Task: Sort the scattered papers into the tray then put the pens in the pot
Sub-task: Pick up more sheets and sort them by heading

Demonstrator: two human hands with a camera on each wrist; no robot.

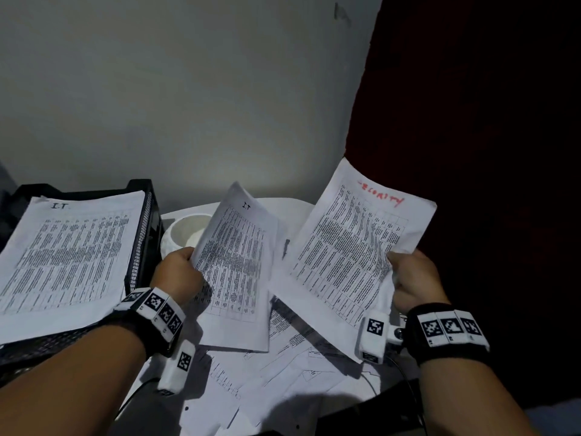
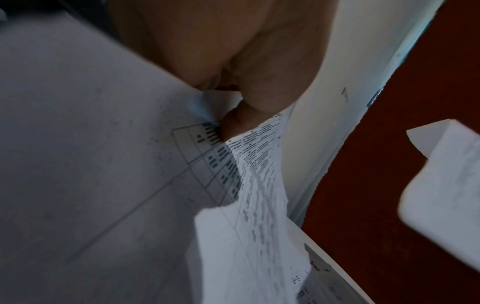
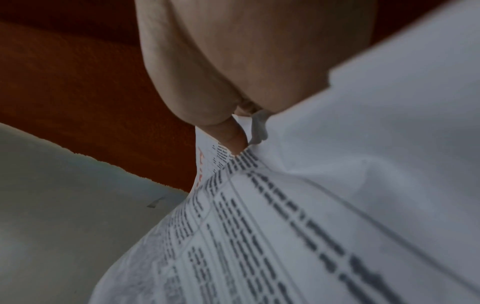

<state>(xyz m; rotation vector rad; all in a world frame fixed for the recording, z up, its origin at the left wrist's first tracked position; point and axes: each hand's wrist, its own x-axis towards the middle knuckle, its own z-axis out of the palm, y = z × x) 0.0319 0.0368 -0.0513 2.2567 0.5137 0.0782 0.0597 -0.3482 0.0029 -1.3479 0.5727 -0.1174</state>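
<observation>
My left hand (image 1: 179, 272) pinches a printed sheet marked "I.T" (image 1: 239, 262) by its left edge and holds it up over the table; its thumb (image 2: 233, 123) presses on the sheet (image 2: 259, 185). In my right hand (image 1: 412, 278) is a sheet with red handwriting (image 1: 355, 247), gripped at its right edge, thumb (image 3: 231, 133) on the paper (image 3: 285, 226). A black mesh tray (image 1: 141, 247) at the left holds a stack topped by an "I.T" page (image 1: 66, 256). A white pot (image 1: 185, 231) stands behind my left hand. A dark pen (image 1: 285, 248) shows between the two held sheets.
More printed sheets (image 1: 283, 366) lie scattered on the white table (image 1: 283, 202) below my hands. A grey wall (image 1: 188, 105) stands behind the table and a dark red curtain (image 1: 471, 121) hangs at the right. Cables trail off the table's near edge.
</observation>
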